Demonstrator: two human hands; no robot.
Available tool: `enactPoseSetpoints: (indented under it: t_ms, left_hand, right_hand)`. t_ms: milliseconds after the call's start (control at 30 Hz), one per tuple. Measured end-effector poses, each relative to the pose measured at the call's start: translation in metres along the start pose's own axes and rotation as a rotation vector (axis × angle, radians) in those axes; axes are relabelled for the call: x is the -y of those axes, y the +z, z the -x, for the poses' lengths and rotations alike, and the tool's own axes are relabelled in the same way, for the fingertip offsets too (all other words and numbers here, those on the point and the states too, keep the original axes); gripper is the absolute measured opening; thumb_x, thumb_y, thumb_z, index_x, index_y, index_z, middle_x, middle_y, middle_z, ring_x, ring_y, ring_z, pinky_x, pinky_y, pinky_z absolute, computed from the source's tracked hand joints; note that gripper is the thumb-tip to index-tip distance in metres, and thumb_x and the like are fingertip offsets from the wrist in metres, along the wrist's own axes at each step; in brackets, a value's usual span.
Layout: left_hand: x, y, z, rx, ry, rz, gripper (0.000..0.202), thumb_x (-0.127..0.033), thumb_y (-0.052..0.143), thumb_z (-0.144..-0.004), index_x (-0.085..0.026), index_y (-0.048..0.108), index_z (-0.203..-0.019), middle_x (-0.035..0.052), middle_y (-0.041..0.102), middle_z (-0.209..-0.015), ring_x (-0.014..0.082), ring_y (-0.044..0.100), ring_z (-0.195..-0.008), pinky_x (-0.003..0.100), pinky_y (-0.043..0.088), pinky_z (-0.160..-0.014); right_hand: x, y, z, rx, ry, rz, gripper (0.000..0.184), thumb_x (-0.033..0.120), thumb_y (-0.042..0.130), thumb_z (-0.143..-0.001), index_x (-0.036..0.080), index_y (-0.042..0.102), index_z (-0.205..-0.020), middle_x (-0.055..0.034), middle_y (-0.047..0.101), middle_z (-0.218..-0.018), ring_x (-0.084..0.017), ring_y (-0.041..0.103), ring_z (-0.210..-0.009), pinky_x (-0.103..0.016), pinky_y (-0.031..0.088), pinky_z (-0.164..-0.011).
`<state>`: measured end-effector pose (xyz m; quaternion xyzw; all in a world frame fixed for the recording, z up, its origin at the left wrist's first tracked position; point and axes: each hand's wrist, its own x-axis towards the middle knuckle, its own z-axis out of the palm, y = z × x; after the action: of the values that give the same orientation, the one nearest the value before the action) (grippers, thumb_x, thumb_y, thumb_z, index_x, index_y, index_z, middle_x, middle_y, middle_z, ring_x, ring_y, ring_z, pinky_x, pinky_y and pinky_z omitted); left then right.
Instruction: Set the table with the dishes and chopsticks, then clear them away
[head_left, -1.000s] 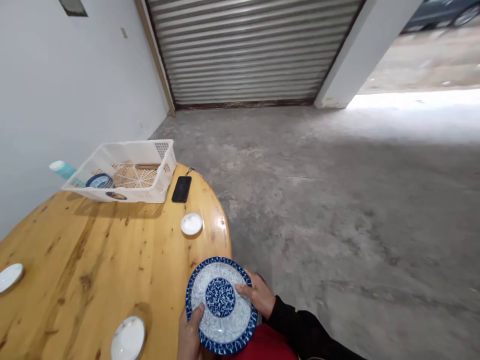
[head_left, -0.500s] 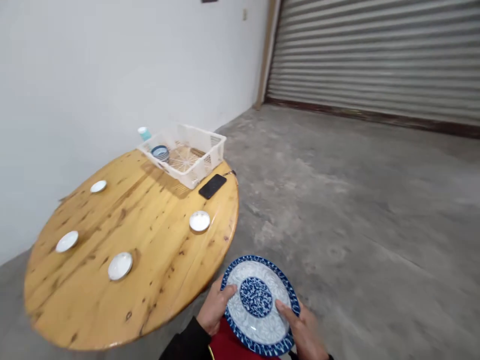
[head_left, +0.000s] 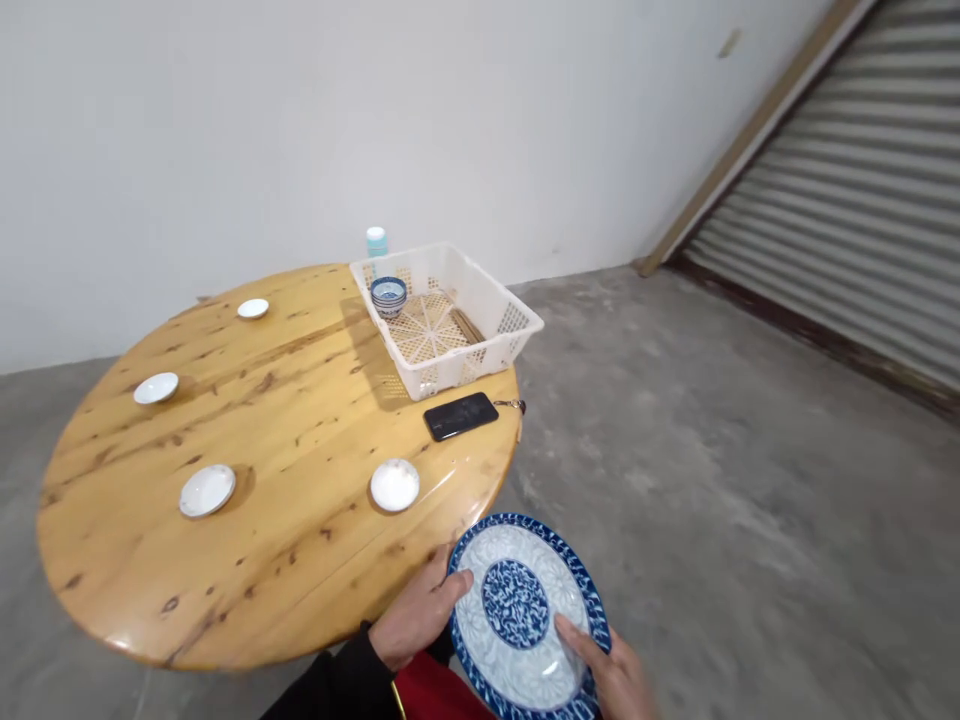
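Note:
A blue-and-white patterned plate (head_left: 517, 605) is held tilted in front of me, beside the near right edge of the round wooden table (head_left: 300, 540). My left hand (head_left: 424, 610) grips its left rim, thumb on top and fingers underneath. On the right rim, my right hand (head_left: 611, 665) clasps it the same way, its thumb lying on the face. Whether more plates are stacked beneath cannot be made out. Nearest the plate on the tabletop is a small white dish (head_left: 394, 485); others are another small dish (head_left: 208, 490), a third dish (head_left: 156, 388) and a far dish (head_left: 253, 308).
A white plastic basket (head_left: 480, 355) on the table's far right holds stacked blue-and-white bowls (head_left: 388, 295) and chopsticks (head_left: 466, 325). Before it lies a black phone (head_left: 460, 415) with a strap. A blue canister (head_left: 376, 241) stands behind. Wall and roller shutter (head_left: 847, 230) bound the concrete floor.
My view has swung left and closer to the table, so the basket and dishes appear shifted and larger. Both hands keep their hold on the plate, now nearer the table edge.

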<state>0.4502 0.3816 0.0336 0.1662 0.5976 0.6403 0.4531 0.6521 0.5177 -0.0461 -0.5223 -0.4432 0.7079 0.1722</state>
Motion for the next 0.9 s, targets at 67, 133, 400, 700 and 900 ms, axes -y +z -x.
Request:
enactPoseSetpoints:
  t_ms: [67,133,400,700,900]
  left_hand:
    - [-0.011,0.005,-0.02,0.007,0.043,-0.066,0.04,-0.039,0.071,-0.082,-0.024,0.074,-0.119,0.0086,0.075,-0.119,0.0323,0.061,-0.125,0.045,0.032,-0.121]
    - [-0.024,0.008,-0.04,0.018,0.08,-0.103,0.038,-0.041,0.07,-0.082,-0.024,0.075,-0.116,0.0079,0.077,-0.113,0.0334,0.067,-0.114,0.045,0.042,-0.113]
    - [-0.095,0.02,-0.111,-0.008,0.212,-0.192,0.036,-0.041,0.067,-0.085,-0.019,0.073,-0.113,0.0092,0.075,-0.111,0.0314,0.067,-0.105,0.041,0.048,-0.103]
    - [-0.173,0.012,-0.215,-0.197,0.363,-0.134,0.035,-0.046,0.067,-0.087,-0.011,0.069,-0.095,0.0081,0.072,-0.087,0.0258,0.067,-0.084,0.041,0.055,-0.08]
    - [-0.207,-0.004,-0.303,-0.4,0.146,0.008,0.018,-0.026,0.058,-0.092,-0.014,0.058,-0.078,0.0016,0.061,-0.071,0.013,0.058,-0.065,0.03,0.051,-0.07]
  right_hand:
    - [0.025,0.0,-0.019,-0.013,0.062,-0.001,0.062,0.059,0.084,-0.059,0.016,0.078,-0.103,-0.0152,0.079,-0.099,-0.042,0.074,-0.097,-0.053,0.059,-0.087]
    - [0.051,0.002,-0.036,-0.008,0.072,0.027,0.064,0.059,0.084,-0.058,0.016,0.077,-0.105,-0.0154,0.079,-0.101,-0.042,0.073,-0.098,-0.052,0.059,-0.087]
    - [0.201,0.032,-0.099,0.167,0.001,0.134,0.056,0.048,0.088,-0.054,0.014,0.077,-0.097,-0.017,0.079,-0.096,-0.042,0.074,-0.095,-0.052,0.06,-0.082]
    - [0.351,0.123,-0.212,0.391,-0.246,0.214,0.037,0.024,0.084,-0.057,0.015,0.076,-0.092,-0.0093,0.079,-0.087,-0.033,0.075,-0.085,-0.047,0.062,-0.079]
    - [0.392,0.198,-0.32,0.65,-0.296,0.215,0.03,0.012,0.08,-0.059,0.018,0.074,-0.088,-0.0048,0.077,-0.079,-0.029,0.074,-0.083,-0.041,0.064,-0.076]
